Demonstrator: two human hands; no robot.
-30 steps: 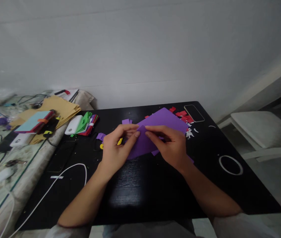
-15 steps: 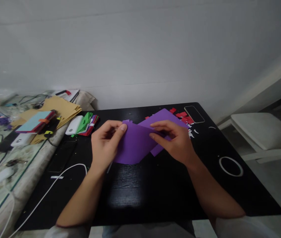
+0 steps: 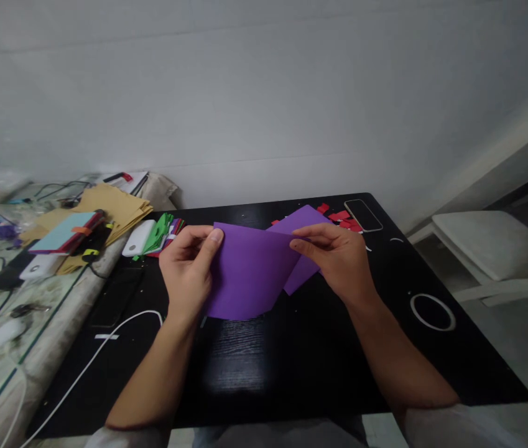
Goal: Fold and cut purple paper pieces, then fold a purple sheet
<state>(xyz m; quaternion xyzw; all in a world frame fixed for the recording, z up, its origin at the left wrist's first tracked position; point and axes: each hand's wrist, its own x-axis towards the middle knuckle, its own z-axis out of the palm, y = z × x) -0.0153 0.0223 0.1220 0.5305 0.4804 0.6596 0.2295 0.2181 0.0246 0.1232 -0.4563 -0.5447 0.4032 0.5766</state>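
Observation:
A sheet of purple paper (image 3: 249, 270) is held up over the black table, slightly curved, its upper edge stretched between both hands. My left hand (image 3: 189, 264) pinches its upper left corner, thumb in front. At the upper right corner, my right hand (image 3: 338, 258) grips it between thumb and fingers. Behind and to the right, a second purple sheet (image 3: 301, 274) lies on the table, partly covered by the held sheet and my right hand. Red paper scraps (image 3: 347, 219) lie just beyond that sheet.
A phone-shaped frame (image 3: 363, 215) lies at the table's back right, a white ring (image 3: 433, 312) at the right. Green paper strips (image 3: 158, 235), a white device (image 3: 139, 239), a dark phone (image 3: 117, 297) and a white cable (image 3: 91, 356) are on the left. A white stool (image 3: 492, 246) stands beyond.
My left hand has shifted left and my right hand slightly right, spreading the purple sheet wider and flatter. Its upper edge is now drawn out between them.

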